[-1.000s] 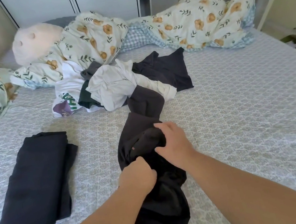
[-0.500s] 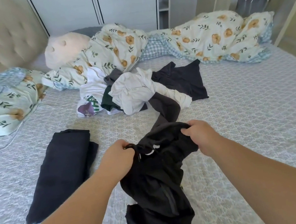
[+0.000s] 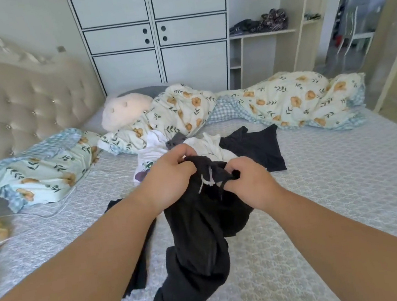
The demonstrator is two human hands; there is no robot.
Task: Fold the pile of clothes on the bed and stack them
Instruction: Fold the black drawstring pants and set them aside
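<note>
Head view looks down across the bed (image 3: 338,181), whose pale patterned cover stretches from the near edge to the far wall. At far left stands a tufted beige headboard (image 3: 13,106), and below it lies a floral pillow (image 3: 40,168) with a blue checked border. Nearer the left edge, a pale object is only partly in view and too blurred to name. Next, a folded dark garment (image 3: 140,267) lies flat on the bed, mostly hidden under the left forearm. The left hand (image 3: 168,178) has its grip clenched on the upper edge of a pair of black trousers (image 3: 201,247), fingers curled over the fabric near a pale drawstring. These trousers hang lifted off the bed at the top, in front of the person at centre, their lower part drooping and bunching onto the cover near the bottom of the frame. The right hand (image 3: 251,183) pinches the same upper edge just beside the left one, so both grips are grasping the trousers. Behind the hands sits the pile of clothes (image 3: 206,144): a white printed shirt, a grey piece, a crumpled white garment, and a black top spread out to the right. Beyond the pile, a round cream cushion (image 3: 124,109) and a rumpled floral duvet (image 3: 288,101) run along the far side of the bed. A white wardrobe (image 3: 154,35) and open shelves (image 3: 262,35) stand against the wall.
</note>
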